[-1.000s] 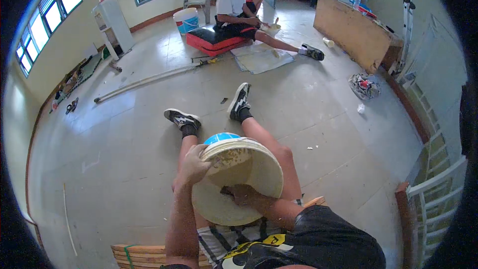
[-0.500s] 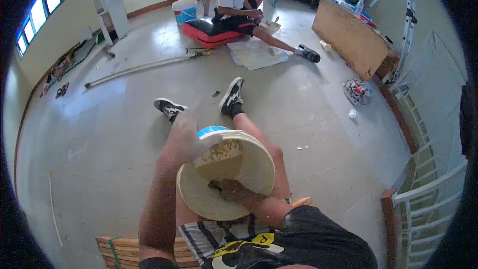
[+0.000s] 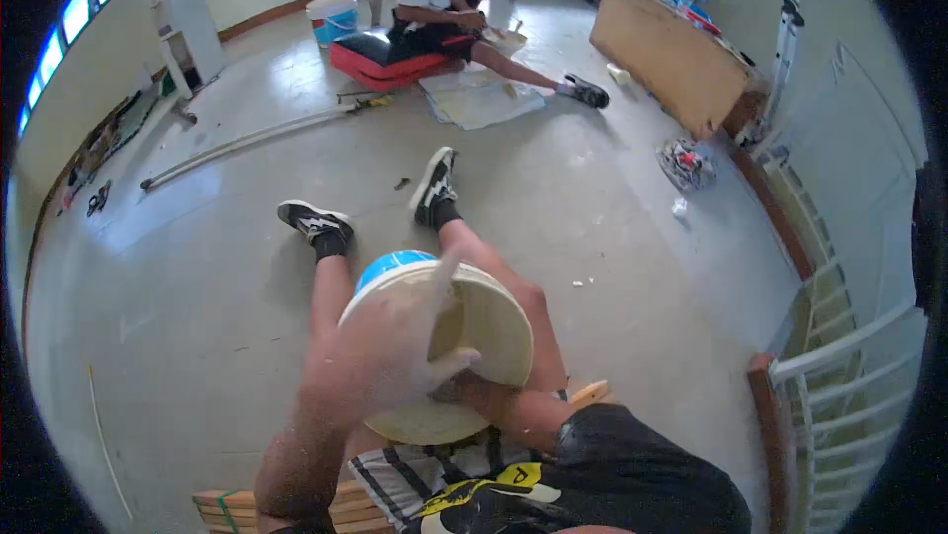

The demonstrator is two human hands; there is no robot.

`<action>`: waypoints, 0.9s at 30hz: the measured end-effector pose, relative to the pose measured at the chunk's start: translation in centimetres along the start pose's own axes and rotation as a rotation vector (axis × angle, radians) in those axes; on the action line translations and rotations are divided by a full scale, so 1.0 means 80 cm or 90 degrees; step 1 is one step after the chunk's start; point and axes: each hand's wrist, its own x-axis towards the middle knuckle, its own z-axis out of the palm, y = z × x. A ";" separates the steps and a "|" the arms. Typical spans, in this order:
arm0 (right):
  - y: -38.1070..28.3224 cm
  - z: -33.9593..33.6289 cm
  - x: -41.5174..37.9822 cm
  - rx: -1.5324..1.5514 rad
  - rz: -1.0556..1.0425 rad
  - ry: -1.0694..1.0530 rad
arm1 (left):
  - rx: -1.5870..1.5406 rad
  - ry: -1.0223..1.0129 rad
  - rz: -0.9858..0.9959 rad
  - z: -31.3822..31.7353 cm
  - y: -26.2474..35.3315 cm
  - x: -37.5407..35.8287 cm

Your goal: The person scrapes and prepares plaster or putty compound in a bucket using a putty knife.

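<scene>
A white bucket (image 3: 506,322) with a blue label is tipped toward me between my legs, a pale beige coating on its inside. My left hand (image 3: 390,351) is over the bucket's mouth, smeared by motion, its fingers stretched and the thumb apart, with nothing visible in it. Behind it, my right hand (image 3: 456,391) reaches into the lower part of the bucket. Its fingers are mostly covered by my left hand; they look curled around something dark that I cannot make out.
Another person (image 3: 434,0) sits ahead on a red and black cushion (image 3: 380,65). A long pole (image 3: 247,144) lies on the floor, left of centre. A wooden box (image 3: 671,55) and a crumpled plastic bag (image 3: 684,164) are at the right, near a white railing (image 3: 849,356). Wooden slats (image 3: 227,512) lie beside me.
My left hand has moved from the bucket's upper left rim down across its mouth, now covering much of my right hand. The whole view has shifted slightly.
</scene>
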 end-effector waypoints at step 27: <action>-0.005 -0.005 -0.008 -0.107 0.022 -0.030 | -0.380 -0.027 -0.281 0.132 -0.189 -0.003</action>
